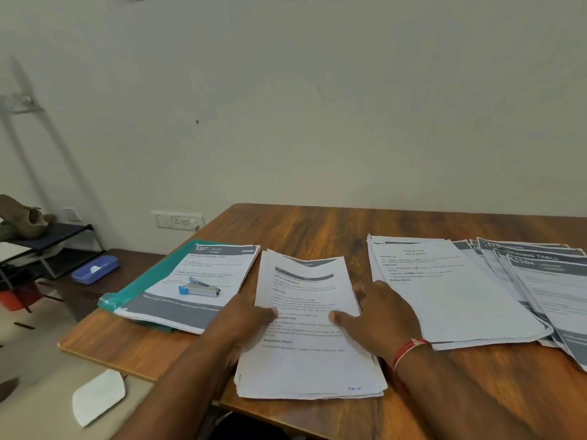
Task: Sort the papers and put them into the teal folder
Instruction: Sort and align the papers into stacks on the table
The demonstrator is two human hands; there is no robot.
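A stack of printed papers (308,354) lies on the wooden table (317,227) in front of me. My left hand (246,315) grips its left edge, thumb on the top sheet. On the right edge my right hand (384,315) holds the stack the same way, thumb on top and fingers behind the edge. The teal folder (149,281) lies at the left of the table with sheets (206,274) on it and a blue-and-silver stapler (200,290) on top. More papers (451,290) are spread at the right, overlapping a fan of grey-headed sheets (546,281).
The table's left edge is close beside the folder. A lower side table holds a blue case (95,269). A black shelf rack (41,246) stands at far left. A white sheet (98,396) lies below the table's front-left corner. A wall lies behind the table.
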